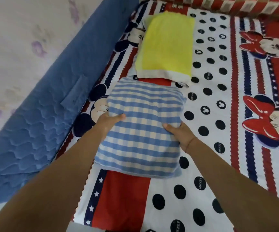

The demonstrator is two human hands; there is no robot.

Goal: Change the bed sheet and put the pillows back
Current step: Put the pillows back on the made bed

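A blue-and-white checked pillow (pixel 142 131) lies on the cartoon-print bed sheet (pixel 219 101), near the headboard side. My left hand (pixel 109 122) grips its left edge, thumb on top. My right hand (pixel 181 133) grips its right edge, thumb on top as well. Just beyond it lies a yellow pillow (pixel 166 46) with a white border, flat on the sheet. The two pillows sit end to end, almost touching.
A blue quilted headboard pad (pixel 43 114) runs along the left of the bed, against a floral wall (pixel 18 39). A red-and-white patterned fabric edge (pixel 235 5) lines the far side. The sheet spreads open to the right.
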